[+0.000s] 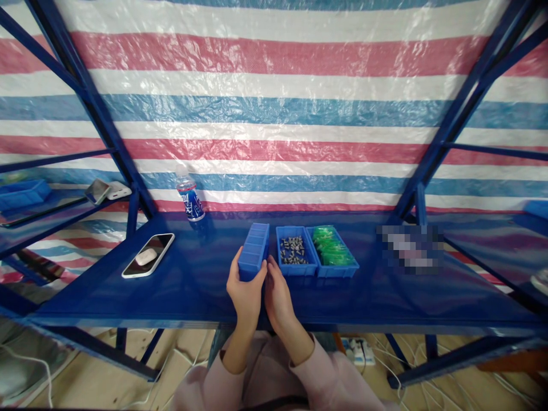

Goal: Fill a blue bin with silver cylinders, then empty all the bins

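Note:
My left hand (245,299) is closed around the near end of a blue plastic bin (256,245), thumb on its right side and fingers on its left. The bin is turned so that a ribbed wall faces up, and its inside is hidden. Close against its right near corner is my right hand (279,299), fingers stretched out together; whether they touch the bin I cannot tell. Just right of it stands a blue bin (296,272) with many small metal screw-like parts (293,250). Beside that, another blue bin (338,272) holds green plastic packets (330,245).
A phone (159,246) with a white earbud case (146,257) on it lies left on the blue table (188,297). A labelled bottle (191,200) stands at the back left. A blurred-out item (410,248) lies at right. Blue frame posts (460,108) rise at both sides.

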